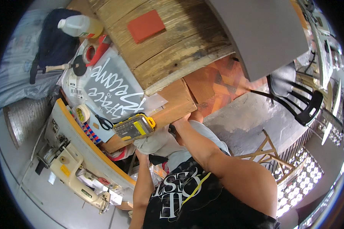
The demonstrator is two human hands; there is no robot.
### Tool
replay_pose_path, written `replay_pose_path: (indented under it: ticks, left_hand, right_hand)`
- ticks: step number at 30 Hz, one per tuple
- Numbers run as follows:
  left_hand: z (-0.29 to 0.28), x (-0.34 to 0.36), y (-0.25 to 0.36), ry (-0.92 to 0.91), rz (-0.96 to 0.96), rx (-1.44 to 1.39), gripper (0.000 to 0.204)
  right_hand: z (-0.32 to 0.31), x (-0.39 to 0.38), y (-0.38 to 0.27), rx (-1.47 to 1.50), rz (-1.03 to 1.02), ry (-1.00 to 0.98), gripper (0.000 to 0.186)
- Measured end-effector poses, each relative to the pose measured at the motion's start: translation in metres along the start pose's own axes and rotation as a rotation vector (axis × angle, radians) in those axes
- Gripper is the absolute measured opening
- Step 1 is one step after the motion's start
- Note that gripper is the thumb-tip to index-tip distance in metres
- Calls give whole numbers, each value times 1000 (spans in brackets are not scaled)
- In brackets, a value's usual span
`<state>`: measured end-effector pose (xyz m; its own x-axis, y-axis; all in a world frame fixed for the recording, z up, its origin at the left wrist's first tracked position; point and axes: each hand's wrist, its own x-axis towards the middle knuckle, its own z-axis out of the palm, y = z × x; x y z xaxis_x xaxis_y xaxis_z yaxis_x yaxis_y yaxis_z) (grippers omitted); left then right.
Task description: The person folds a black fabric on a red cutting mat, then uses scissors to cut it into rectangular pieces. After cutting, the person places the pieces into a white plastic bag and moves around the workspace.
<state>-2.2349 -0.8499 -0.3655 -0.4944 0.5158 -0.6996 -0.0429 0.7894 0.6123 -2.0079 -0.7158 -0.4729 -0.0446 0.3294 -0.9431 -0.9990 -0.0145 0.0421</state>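
Note:
My right hand (182,119) is at the lower edge of a brown box-like piece (176,101), beside my bent knee; its fingers are mostly hidden. Lower and to the left, my left hand (142,156) is down by a pale grey cloth (154,143), below the table edge, with its fingers out of sight. Just above the cloth lies a flat clear case (132,129) with yellow latches. Black-handled scissors (104,123) and a roll of tape (82,113) rest to the left of the case. A grey plastic bag (122,72) with white lettering spreads behind them.
A worn plank tabletop (172,49) bears a red block (146,26). At the far left stands a bottle of yellowish liquid (80,26), near a red-handled tool (100,49). A sewing machine (68,164) is at lower left. A dark panel (263,34) and black chair (309,107) are right.

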Motion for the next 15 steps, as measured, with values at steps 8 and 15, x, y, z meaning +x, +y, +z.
replay_pose_path:
  ticks: [8,15]
  left_hand:
    - [-27,-4,-73,-28,44,84,36]
    - [-69,-131,-184,197,-321,743,49]
  right_hand:
    - [-39,1,-71,-965,157,118,36]
    - [58,-69,-252,-2013,248,67,32]
